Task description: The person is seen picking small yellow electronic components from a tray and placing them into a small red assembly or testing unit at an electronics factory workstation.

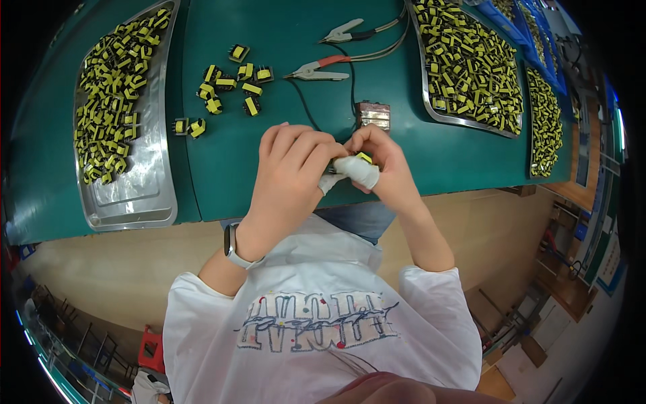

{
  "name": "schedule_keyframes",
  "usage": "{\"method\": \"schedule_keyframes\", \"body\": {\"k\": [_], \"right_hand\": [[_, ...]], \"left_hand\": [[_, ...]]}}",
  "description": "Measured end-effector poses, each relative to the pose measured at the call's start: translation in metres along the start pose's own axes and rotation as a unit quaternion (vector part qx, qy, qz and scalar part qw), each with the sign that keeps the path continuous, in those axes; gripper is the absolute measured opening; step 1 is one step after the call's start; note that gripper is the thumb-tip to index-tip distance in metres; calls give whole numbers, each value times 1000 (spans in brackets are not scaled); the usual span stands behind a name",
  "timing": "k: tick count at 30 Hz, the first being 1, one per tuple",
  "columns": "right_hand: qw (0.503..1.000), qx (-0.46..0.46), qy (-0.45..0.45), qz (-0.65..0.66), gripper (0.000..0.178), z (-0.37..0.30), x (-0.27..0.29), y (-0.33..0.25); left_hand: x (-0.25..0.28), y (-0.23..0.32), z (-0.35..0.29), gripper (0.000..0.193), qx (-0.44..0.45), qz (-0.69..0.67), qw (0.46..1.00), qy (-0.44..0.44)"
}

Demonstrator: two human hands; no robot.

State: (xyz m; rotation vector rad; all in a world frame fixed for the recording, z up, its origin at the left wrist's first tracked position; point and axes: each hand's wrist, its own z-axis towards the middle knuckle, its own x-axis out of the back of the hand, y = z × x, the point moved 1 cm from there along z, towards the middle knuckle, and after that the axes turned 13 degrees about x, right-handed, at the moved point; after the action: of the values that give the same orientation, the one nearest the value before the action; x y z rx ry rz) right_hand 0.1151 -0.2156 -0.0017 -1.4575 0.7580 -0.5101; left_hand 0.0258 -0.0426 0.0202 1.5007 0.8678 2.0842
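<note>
Close to the table's front edge, my two hands meet around a small yellow-and-black transformer point(364, 157), mostly hidden by the fingers. My right hand point(387, 165) pinches it between a thumb in a white finger cover and bent fingers. From the other side, my left hand point(289, 161) has its fingers curled onto the same piece, its thumb also covered in white. Just beyond the hands lies a brown-and-silver block point(373, 116) with thin dark leads. Several loose transformers point(226, 82) are scattered to the left, some with pins showing.
A metal tray point(128, 202) partly filled with transformers lies at the left. Another full tray point(431, 101) sits at the right, with a further heap point(544, 124) beyond it. Two alligator clips point(316, 71) with wires lie across the green table point(232, 161). Blue bins point(548, 50) stand far right.
</note>
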Motion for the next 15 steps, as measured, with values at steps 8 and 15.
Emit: {"method": "schedule_keyframes", "body": {"k": [8, 15], "right_hand": [[988, 26, 93, -118, 16, 7, 5, -8], [953, -7, 175, -249, 18, 28, 54, -11]], "left_hand": [[7, 4, -11, 59, 48, 42, 997, -37], [11, -14, -22, 62, 147, 82, 985, -49]]}}
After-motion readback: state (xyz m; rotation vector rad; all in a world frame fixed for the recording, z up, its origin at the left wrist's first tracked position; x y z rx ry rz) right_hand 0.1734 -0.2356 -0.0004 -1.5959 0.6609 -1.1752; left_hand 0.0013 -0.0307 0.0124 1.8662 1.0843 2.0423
